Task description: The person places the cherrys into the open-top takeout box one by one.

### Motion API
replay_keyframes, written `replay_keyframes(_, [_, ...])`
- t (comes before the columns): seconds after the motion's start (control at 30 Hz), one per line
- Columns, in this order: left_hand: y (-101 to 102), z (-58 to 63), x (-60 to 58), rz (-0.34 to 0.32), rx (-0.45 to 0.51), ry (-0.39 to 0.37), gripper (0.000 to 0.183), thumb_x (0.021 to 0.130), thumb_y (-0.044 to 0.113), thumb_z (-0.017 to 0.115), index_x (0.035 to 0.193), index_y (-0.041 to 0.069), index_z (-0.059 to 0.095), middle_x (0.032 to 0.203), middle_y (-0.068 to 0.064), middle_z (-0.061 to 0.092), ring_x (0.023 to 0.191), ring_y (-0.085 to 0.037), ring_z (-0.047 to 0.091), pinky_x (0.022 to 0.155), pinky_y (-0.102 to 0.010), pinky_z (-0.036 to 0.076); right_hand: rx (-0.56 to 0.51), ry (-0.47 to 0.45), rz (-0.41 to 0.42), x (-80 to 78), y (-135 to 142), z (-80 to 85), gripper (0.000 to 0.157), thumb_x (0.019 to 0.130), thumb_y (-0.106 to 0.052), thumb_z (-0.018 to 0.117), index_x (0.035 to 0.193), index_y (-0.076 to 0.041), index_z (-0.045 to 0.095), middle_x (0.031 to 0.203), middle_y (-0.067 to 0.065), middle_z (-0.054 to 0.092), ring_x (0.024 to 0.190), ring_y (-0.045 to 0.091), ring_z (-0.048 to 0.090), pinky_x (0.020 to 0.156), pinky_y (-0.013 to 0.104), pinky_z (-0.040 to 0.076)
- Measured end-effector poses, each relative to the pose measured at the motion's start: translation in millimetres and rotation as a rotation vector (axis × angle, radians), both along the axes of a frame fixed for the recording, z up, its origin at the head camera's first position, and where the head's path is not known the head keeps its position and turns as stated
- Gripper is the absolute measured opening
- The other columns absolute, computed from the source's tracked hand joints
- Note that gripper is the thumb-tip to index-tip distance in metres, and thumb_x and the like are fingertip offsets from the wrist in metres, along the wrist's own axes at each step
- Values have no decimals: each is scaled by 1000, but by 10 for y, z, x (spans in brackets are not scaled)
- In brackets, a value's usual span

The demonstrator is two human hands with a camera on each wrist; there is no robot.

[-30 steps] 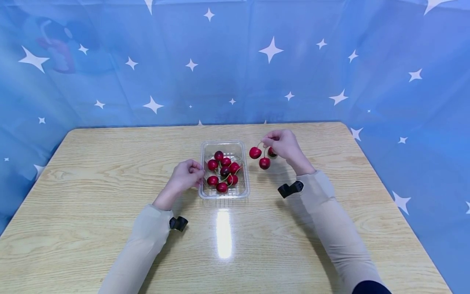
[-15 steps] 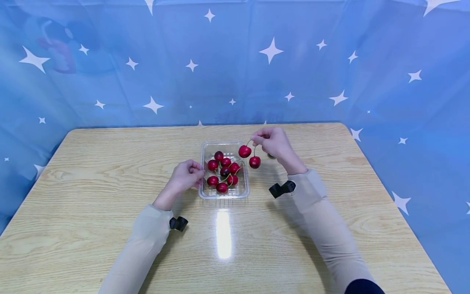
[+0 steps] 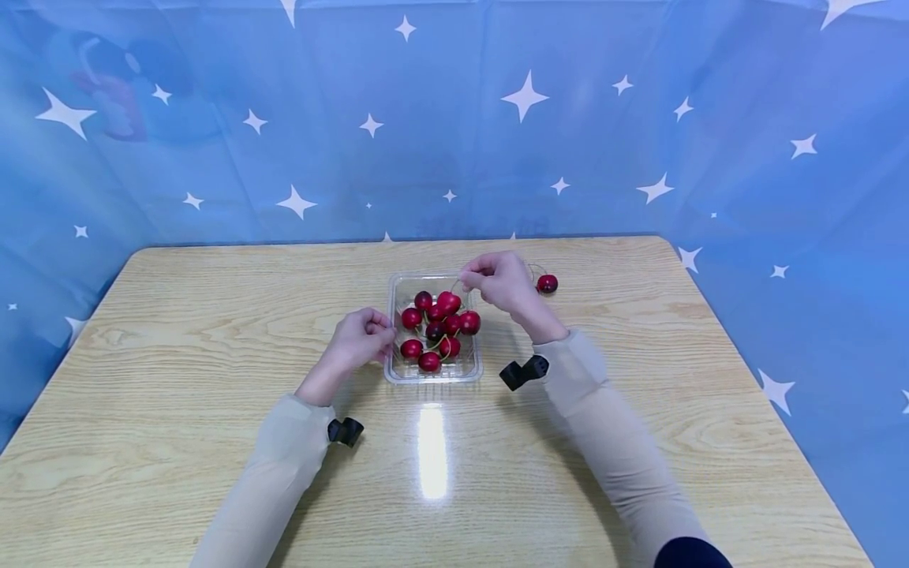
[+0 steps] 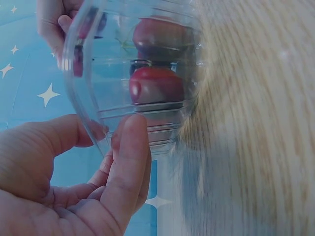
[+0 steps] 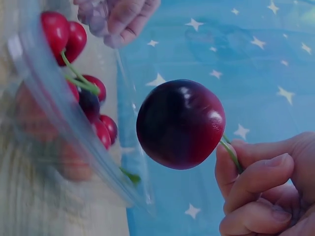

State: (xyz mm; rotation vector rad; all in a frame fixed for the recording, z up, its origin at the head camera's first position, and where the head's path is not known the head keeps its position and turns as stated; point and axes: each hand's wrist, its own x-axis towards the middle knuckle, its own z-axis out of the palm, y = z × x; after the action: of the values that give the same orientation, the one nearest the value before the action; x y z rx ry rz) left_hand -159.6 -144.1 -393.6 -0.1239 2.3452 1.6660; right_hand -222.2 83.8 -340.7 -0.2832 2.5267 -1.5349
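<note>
A clear plastic tray with several red and dark cherries in it rests on the wooden table. My left hand pinches its left wall; in the left wrist view the thumb and fingers grip the rim from both sides. Over the tray's far right corner, my right hand pinches thin green stems. A bright red cherry and a second cherry hang from it, overlapping the fruit below. Close up in the right wrist view, a dark red cherry dangles beside the tray's rim.
Another cherry with its stem lies on the table, behind the right wrist. Black wrist cameras sit on both sleeves. A blue star-patterned cloth hangs behind the table's far edge.
My right hand has moved left, carrying the hanging cherries from beside the tray to over its right side. The cherry on the table has come into view behind it. The left hand stays put.
</note>
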Motion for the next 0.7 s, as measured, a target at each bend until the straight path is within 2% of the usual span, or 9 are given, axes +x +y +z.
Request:
replay_keyframes(0.13, [5,2,2,2,-6,-6,11,91,2,54,100,-5,52,75,-7,56,59,-13,57,60,-31,58,1,11,30,15,-91,-58,16,91,-9,61,91,5,69,74,16,63,42,8,36,41,19,28])
replay_keyframes(0.2, [7,4,1,4,-9,-9,11,91,2,55,100,-5,52,75,-7,56,60,-13,57,61,-31,58,16,18,43,24,-129,-82,16,91,-8,61,89,6,69,73,14,63,43,8,36,41,19,28])
replay_keyframes(0.43, [7,4,-11,9,0,-1,12,90,-1,54,100,-7,52,77,-8,57,61,-13,57,59,-27,57,91,73,87,44,-211,-141,15,88,-8,63,85,5,70,80,9,66,60,10,46,53,21,39])
replay_keyframes(0.7, [16,1,-2,13,4,0,11,89,-1,54,99,-6,52,75,-7,56,60,-13,57,57,-26,57,130,26,103,65,-253,-191,14,90,-10,62,82,-2,70,76,9,66,47,10,43,44,21,37])
